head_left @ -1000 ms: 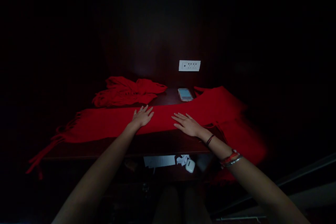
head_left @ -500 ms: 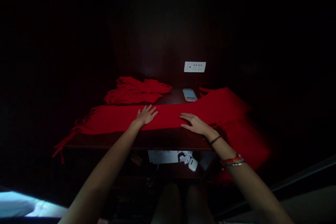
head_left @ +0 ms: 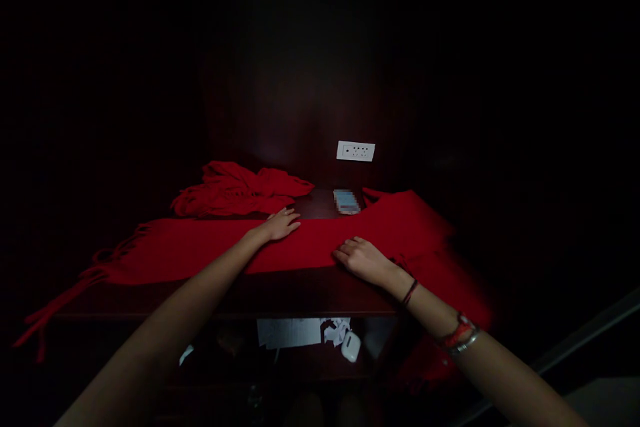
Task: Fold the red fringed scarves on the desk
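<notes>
A long red scarf (head_left: 200, 250) with fringed ends lies spread across a dark wooden table (head_left: 300, 293). My left hand (head_left: 281, 225) rests flat on its far edge near the middle, fingers stretched out. My right hand (head_left: 363, 259) sits at the scarf's near edge, fingers curled down onto the cloth as if pinching it. The scarf's right part (head_left: 415, 227) is bunched up and hangs off the table's right side. The room is very dark.
A second red scarf (head_left: 235, 188) lies crumpled at the back left. A small blurred box (head_left: 346, 201) stands at the back, below a white wall socket (head_left: 355, 151). On a shelf under the table lie papers (head_left: 287, 331) and a white earbud case (head_left: 351, 346).
My left hand slid to the scarf's far edge. My right hand drew back to the near edge and its fingers curled from flat into a grip. The view shifted.
</notes>
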Demonstrator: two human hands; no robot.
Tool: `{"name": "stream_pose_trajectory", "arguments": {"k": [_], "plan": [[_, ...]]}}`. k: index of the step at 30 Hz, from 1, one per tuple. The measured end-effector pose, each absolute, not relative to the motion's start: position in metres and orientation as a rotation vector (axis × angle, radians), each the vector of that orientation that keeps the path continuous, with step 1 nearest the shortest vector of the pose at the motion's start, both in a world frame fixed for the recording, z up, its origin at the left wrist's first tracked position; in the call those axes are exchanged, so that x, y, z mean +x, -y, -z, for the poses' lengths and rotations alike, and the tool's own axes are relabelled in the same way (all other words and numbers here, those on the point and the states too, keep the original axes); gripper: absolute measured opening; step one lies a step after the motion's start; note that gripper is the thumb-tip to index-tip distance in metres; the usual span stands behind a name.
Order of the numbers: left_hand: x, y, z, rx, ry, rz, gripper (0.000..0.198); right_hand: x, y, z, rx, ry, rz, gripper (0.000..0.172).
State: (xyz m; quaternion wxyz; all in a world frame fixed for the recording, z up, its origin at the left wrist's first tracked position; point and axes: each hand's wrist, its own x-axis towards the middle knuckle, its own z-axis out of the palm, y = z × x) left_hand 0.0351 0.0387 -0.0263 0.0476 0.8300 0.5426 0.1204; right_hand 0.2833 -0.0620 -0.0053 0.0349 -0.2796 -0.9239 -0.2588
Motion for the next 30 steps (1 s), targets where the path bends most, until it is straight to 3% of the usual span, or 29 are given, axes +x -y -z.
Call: {"name": "stream_pose_trajectory", "arguments": {"k": [9, 17, 23, 30], "plan": [[0.062, -0.080, 0.004, 2.368, -1.538, -0.247, 0.022, 0.260, 0.056, 0.017, -1.026, 2.689, 0.835, 0.015], [0.058, -0.090, -0.003, 2.144, -1.276, -0.321, 0.027, 0.258, 0.062, 0.007, -1.196, 2.699, 0.699, 0.017], [0.073, -0.086, -0.023, 1.765, -1.006, -0.623, 0.042, 0.280, 0.069, -0.005, -1.303, 2.347, 0.253, 0.033], [0.127, -0.086, -0.072, 1.691, -0.726, -0.851, 0.040, 0.328, 0.063, -0.033, -1.140, 1.712, -0.475, 0.037]]}}
